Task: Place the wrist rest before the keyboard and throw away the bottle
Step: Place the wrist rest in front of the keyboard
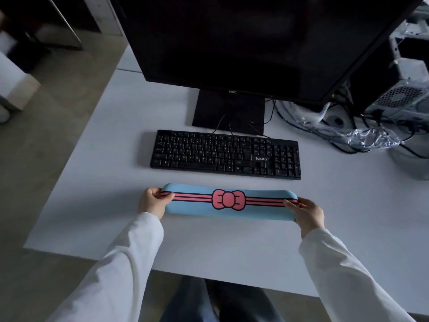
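Wrist rest [228, 202] is held at both ends, left hand [152, 202] and right hand [307, 212] with fingers clamped on it, likely to keep it parallel to the one keyboard [226, 154], just nearer the bench's [104, 147] front edge. No bottle visible.

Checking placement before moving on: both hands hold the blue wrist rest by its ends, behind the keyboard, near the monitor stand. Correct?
Not quite. In the head view the wrist rest, held by the left hand and right hand, lies in front of the keyboard, on the person's side.
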`<state>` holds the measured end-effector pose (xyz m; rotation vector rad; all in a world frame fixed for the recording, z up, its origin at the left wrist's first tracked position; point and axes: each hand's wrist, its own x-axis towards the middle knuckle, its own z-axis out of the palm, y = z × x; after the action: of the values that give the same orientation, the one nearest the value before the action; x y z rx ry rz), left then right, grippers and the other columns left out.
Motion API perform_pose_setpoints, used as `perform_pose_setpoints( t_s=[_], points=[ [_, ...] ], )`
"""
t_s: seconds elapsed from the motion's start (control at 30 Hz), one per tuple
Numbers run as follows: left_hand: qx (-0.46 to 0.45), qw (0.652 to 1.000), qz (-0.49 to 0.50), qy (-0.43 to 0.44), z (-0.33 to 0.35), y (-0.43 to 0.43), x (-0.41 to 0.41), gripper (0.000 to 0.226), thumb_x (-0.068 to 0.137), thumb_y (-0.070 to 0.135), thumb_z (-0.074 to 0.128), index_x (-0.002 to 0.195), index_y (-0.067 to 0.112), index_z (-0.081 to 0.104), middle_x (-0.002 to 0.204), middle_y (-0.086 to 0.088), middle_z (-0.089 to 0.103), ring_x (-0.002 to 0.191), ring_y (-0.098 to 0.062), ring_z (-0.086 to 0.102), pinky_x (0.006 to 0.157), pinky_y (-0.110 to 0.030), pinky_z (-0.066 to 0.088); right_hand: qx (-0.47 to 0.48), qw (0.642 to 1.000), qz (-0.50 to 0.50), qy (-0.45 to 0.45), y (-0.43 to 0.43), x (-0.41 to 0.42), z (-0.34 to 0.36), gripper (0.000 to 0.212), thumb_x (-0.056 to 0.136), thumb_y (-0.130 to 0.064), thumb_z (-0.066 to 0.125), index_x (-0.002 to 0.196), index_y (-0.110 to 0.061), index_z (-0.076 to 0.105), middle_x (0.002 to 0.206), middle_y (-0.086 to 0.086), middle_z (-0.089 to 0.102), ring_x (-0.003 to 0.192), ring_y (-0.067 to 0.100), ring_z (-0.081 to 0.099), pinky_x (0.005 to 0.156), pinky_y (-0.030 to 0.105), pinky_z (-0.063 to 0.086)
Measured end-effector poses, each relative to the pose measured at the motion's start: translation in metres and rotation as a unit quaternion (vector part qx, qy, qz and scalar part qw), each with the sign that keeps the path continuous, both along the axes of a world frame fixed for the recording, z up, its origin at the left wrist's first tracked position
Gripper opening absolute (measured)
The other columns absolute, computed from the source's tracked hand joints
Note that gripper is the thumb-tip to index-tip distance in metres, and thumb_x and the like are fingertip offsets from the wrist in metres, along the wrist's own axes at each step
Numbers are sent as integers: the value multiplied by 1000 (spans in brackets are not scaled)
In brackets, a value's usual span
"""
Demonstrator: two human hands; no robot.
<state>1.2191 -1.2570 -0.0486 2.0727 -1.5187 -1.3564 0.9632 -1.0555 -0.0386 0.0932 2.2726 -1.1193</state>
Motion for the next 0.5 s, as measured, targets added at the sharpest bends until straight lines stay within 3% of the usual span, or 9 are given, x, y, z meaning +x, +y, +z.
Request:
perform_pose_setpoints(
  t_s=[0.1, 0.37, 0.5],
  points=[
    [-5, 1000, -2, -13, 0, -2, -3, 44, 77, 12, 70, 116, -5, 56, 121, -21, 64, 112, -33, 60, 86, -31, 41, 5, 1000, 2, -5, -1, -1, -3, 28, 70, -12, 73, 97, -6, 67, 86, 11, 62, 84, 26, 55, 92, 49, 49],
    [7, 999, -14, -39, -8, -4, 1, 44, 77, 16, 70, 115, -3, 59, 120, -21, 65, 111, -34, 60, 92, -35, 43, 17, 1000, 9, -15, 3, 0, -10, 37, 69, -15, 74, 103, -4, 66, 88, 10, 63, 85, 27, 57, 92, 50, 49],
    [3, 999, -8, -49, -9, -1, -1, 46, 78, 15, 69, 118, -3, 55, 123, -21, 63, 115, -35, 58, 94, -36, 42, 31, 999, 28, 0, 3, 1, -10, 30, 70, -16, 73, 98, -5, 68, 85, 11, 64, 82, 28, 57, 90, 51, 50]
  ],
)
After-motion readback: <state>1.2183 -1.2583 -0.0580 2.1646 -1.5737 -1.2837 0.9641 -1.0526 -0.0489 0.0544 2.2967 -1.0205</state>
